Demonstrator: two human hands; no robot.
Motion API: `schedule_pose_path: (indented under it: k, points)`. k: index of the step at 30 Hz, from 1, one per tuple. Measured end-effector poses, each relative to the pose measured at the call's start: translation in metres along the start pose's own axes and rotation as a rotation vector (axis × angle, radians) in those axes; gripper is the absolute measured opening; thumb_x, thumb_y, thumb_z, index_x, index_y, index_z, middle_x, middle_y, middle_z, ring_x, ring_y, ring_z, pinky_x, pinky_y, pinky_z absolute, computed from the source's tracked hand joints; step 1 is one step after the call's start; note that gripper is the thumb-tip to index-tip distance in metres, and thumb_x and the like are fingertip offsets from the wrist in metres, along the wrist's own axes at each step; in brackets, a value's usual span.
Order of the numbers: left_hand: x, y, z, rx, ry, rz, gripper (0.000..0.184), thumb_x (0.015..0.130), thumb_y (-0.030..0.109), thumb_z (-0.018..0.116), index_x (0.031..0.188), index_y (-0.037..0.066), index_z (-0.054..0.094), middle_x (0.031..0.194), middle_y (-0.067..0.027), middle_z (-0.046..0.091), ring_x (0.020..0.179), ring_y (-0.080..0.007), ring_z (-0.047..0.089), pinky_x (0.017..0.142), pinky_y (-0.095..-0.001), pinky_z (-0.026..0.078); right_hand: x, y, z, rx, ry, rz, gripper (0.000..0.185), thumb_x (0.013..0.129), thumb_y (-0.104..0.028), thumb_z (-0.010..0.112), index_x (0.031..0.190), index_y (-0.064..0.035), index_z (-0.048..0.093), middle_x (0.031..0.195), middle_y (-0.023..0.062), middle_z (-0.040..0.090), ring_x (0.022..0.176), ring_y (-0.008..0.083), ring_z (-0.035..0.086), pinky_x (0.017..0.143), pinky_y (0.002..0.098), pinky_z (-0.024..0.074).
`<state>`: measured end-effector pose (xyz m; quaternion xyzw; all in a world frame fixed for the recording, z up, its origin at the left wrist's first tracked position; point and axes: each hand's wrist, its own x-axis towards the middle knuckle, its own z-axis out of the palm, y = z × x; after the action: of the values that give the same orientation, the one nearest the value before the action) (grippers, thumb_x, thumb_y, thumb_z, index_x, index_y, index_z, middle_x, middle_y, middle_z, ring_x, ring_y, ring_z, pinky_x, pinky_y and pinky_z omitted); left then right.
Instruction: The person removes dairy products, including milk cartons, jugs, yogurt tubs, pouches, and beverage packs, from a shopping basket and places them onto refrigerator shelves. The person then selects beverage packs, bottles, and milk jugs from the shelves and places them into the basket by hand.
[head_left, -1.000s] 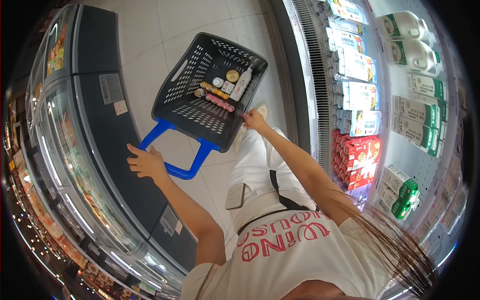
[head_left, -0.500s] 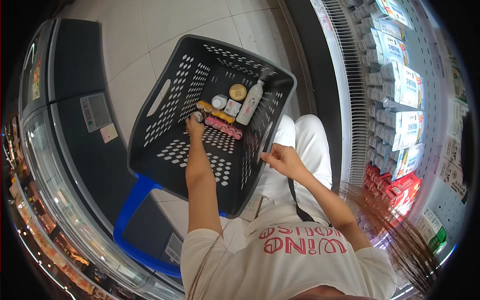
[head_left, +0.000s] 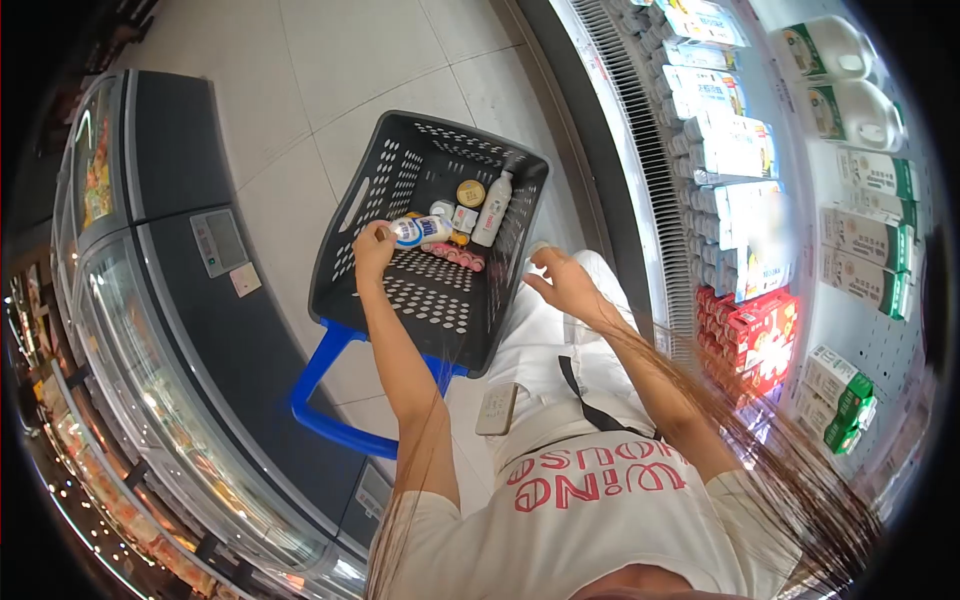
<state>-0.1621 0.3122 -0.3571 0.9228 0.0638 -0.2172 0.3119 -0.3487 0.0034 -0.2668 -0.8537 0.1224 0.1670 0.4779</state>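
Observation:
My left hand [head_left: 373, 247] is closed around the cap end of a white plastic bottle [head_left: 422, 231] with a blue label. The bottle lies tilted sideways above the bottom of a dark grey shopping basket [head_left: 343, 285]. Under and behind it are a pink pack of small bottles [head_left: 455, 257], a yellow-lidded tub [head_left: 470, 193], a small white carton [head_left: 464, 218] and a tall white bottle [head_left: 492, 210]. An orange-yellow pack is mostly hidden. Beside the basket's right wall, my right hand [head_left: 562, 280] is open, fingers apart and bent, above my white trousers.
The basket's blue handle [head_left: 345, 435] hangs toward me. A refrigerated shelf at right holds white packs [head_left: 735, 145], red packs [head_left: 750, 335], white jugs [head_left: 840, 48] and green-white cartons [head_left: 835, 395]. A glass-fronted freezer [head_left: 150, 350] runs along the left. A phone-like object [head_left: 497, 409] lies near my hip.
My left hand has raised the white bottle from among the basket's goods and tipped it sideways. My right hand has come off the basket's rim and its fingers have spread.

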Motion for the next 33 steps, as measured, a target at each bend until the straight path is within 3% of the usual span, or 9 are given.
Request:
schedule_pose_path:
  k: [2, 6, 10, 15, 18, 22, 26, 27, 33]
  points:
    - [-0.044, 0.070, -0.062, -0.161, -0.158, 0.219, 0.027, 0.081, 0.004, 0.062, 0.108, 0.003, 0.063, 0.086, -0.0044, 0.061, 0.076, -0.0092, 0.056, 0.066, -0.0249, 0.046, -0.013, -0.052, -0.035, 0.087, 0.051, -0.066, 0.053, 0.078, -0.028, 0.074, 0.115, 0.0027, 0.052, 0.116, 0.0248, 0.055, 0.106, 0.0367, 0.056, 0.087, 0.0423, 0.0463]
    - [-0.140, 0.231, -0.167, -0.490, -0.484, 0.419, 0.027, 0.087, 0.002, 0.058, 0.114, 0.003, 0.059, 0.100, -0.0023, 0.059, 0.089, -0.0109, 0.055, 0.075, -0.0255, 0.045, -0.041, -0.131, -0.105, 0.215, 0.081, -0.253, 0.079, 0.076, -0.035, 0.078, 0.134, 0.0015, 0.039, 0.134, 0.0227, 0.045, 0.124, 0.0337, 0.046, 0.102, 0.0397, 0.0386]
    - [-0.182, 0.332, -0.211, -0.571, -0.690, 0.720, 0.026, 0.091, 0.010, 0.060, 0.115, 0.001, 0.058, 0.104, -0.0026, 0.059, 0.095, -0.0112, 0.054, 0.079, -0.0252, 0.045, -0.086, -0.186, -0.169, 0.585, -0.075, -0.294, 0.074, 0.076, -0.039, 0.077, 0.131, 0.0006, 0.047, 0.124, 0.0169, 0.055, 0.117, 0.0243, 0.053, 0.099, 0.0376, 0.0407]
    - [-0.230, 0.421, -0.186, -0.734, -0.870, 0.806, 0.042, 0.096, 0.034, 0.054, 0.123, 0.001, 0.053, 0.111, -0.0066, 0.060, 0.099, -0.0116, 0.056, 0.085, -0.0259, 0.046, -0.171, -0.215, -0.203, 0.758, 0.127, -0.304, 0.058, 0.087, -0.037, 0.067, 0.129, 0.0004, 0.050, 0.117, 0.0107, 0.060, 0.107, 0.0170, 0.056, 0.093, 0.0308, 0.0436]
    - [-0.280, 0.452, -0.150, -1.097, -0.854, 0.627, 0.045, 0.096, 0.032, 0.055, 0.129, 0.001, 0.049, 0.105, -0.0060, 0.062, 0.092, -0.0117, 0.059, 0.080, -0.0244, 0.047, -0.211, -0.218, -0.210, 0.993, 0.278, -0.400, 0.057, 0.088, -0.036, 0.066, 0.129, 0.0003, 0.050, 0.117, 0.0091, 0.060, 0.107, 0.0152, 0.056, 0.093, 0.0298, 0.0428]
    - [-0.366, 0.455, -0.119, -1.160, -0.983, 0.535, 0.052, 0.097, 0.028, 0.055, 0.137, 0.001, 0.036, 0.113, -0.0077, 0.058, 0.103, -0.0162, 0.056, 0.090, -0.0355, 0.046, -0.262, -0.219, -0.231, 1.064, 0.603, -0.575, 0.062, 0.087, -0.040, 0.066, 0.129, 0.0002, 0.044, 0.118, 0.0062, 0.056, 0.108, 0.0126, 0.055, 0.092, 0.0284, 0.0454]
    - [-0.435, 0.470, -0.079, -1.103, -1.171, 0.562, 0.050, 0.095, 0.021, 0.057, 0.135, -0.001, 0.038, 0.118, -0.0085, 0.056, 0.110, -0.0188, 0.055, 0.093, -0.0391, 0.045, -0.325, -0.204, -0.253, 0.928, 0.884, -0.522, 0.061, 0.092, -0.053, 0.052, 0.127, -0.0033, 0.045, 0.115, 0.0058, 0.056, 0.106, 0.0107, 0.053, 0.088, 0.0268, 0.0458]
    - [-0.448, 0.478, -0.066, -1.081, -1.212, 0.592, 0.049, 0.095, 0.020, 0.058, 0.135, -0.001, 0.039, 0.119, -0.0085, 0.055, 0.111, -0.0190, 0.055, 0.094, -0.0389, 0.045, -0.338, -0.196, -0.256, 0.838, 1.005, -0.484, 0.055, 0.097, -0.051, 0.043, 0.125, -0.0039, 0.046, 0.112, 0.0057, 0.057, 0.102, 0.0090, 0.054, 0.085, 0.0255, 0.0458]
    - [-0.509, 0.510, -0.011, -0.982, -1.479, 0.647, 0.043, 0.100, 0.018, 0.047, 0.136, -0.002, 0.037, 0.124, -0.0107, 0.054, 0.117, -0.0199, 0.052, 0.096, -0.0378, 0.044, -0.403, -0.159, -0.273, 0.830, 1.304, -0.529, 0.038, 0.103, -0.034, 0.038, 0.121, -0.0021, 0.047, 0.105, 0.0057, 0.058, 0.097, 0.0082, 0.053, 0.084, 0.0238, 0.0444]
